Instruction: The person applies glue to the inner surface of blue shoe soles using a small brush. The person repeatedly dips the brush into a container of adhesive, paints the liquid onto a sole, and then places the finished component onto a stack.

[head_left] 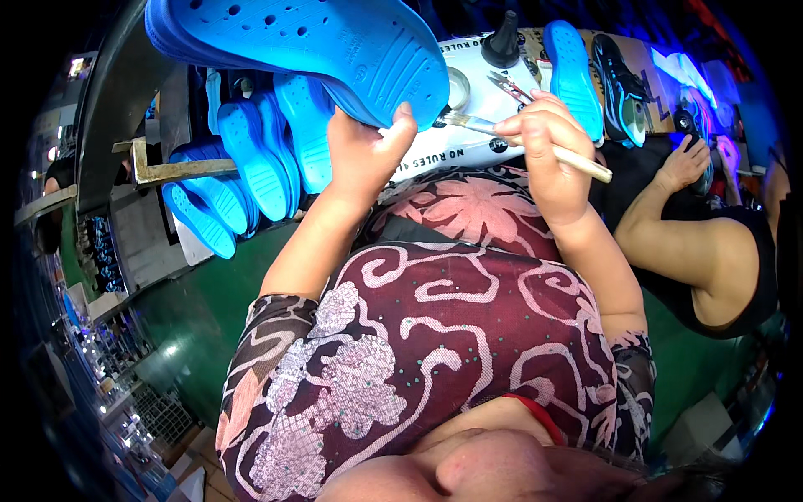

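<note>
Blue insoles (368, 71), stacked and dotted with small holes near the toe, are held up in front of me. My left hand (366, 151) grips them by the heel end, thumb on top. A flat brush (587, 163) with a pale wooden handle lies between the fingers and thumb of my right hand (556, 151). Its bristle end points left and is close to the insole heel; whether it touches, I cannot tell. Just behind the bristles is a small round pale container (458, 88), partly hidden by the insoles. Scissors or snips (508, 86) lie beyond my right fingers.
White printed sheeting (443, 159) covers the bench. A black cone-shaped bottle (502, 43) stands at the back. More blue insoles (255, 159) lean at left by a metal bar (184, 170). Rightward are another insole (574, 79), a black sneaker (619, 90) and a co-worker's arm (677, 238).
</note>
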A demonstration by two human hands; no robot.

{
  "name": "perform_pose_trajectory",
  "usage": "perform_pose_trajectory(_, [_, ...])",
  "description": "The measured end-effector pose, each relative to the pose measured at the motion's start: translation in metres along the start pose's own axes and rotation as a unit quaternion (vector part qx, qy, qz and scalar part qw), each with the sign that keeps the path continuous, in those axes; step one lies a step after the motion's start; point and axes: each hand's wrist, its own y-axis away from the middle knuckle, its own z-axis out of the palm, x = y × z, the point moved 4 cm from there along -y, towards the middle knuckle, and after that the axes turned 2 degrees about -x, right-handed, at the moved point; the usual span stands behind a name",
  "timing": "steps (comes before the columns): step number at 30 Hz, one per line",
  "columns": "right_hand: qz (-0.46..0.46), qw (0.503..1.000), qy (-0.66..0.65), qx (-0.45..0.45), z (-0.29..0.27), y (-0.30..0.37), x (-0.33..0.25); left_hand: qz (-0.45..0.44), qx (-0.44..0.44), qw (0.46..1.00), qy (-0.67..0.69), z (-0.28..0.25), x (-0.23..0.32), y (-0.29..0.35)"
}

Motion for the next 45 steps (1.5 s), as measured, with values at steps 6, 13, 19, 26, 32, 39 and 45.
perform_pose_trajectory(6, [-0.027,0.999,0.041,-0.021,-0.005,0.007,-0.001,0.003,-0.029,0.998,-0.05,0.0,0.004,0.001])
perform_pose_trajectory(13, [0.068,0.997,0.007,0.046,-0.036,0.019,0.007,0.009,-0.082,0.995,-0.061,-0.016,0.039,-0.016])
perform_pose_trajectory(19, [0.118,0.988,0.016,0.1,-0.063,0.039,0.027,-0.131,-0.261,0.949,0.115,-0.006,0.103,-0.029])
perform_pose_trajectory(26, [0.136,0.974,0.037,0.179,-0.088,0.059,0.02,-0.15,-0.552,0.803,0.166,0.123,0.163,-0.11])
perform_pose_trajectory(32, [0.211,0.951,0.012,0.228,-0.093,0.069,0.014,-0.198,-0.253,0.81,0.49,0.278,0.201,-0.294])
perform_pose_trajectory(39, [0.256,0.933,-0.054,0.246,-0.097,0.083,0.028,0.027,-0.348,0.881,0.318,0.228,0.191,-0.193])
perform_pose_trajectory(45, [0.262,0.924,-0.145,0.239,-0.06,0.08,0.052,-0.116,-0.2,0.972,-0.048,0.001,0.03,-0.12])
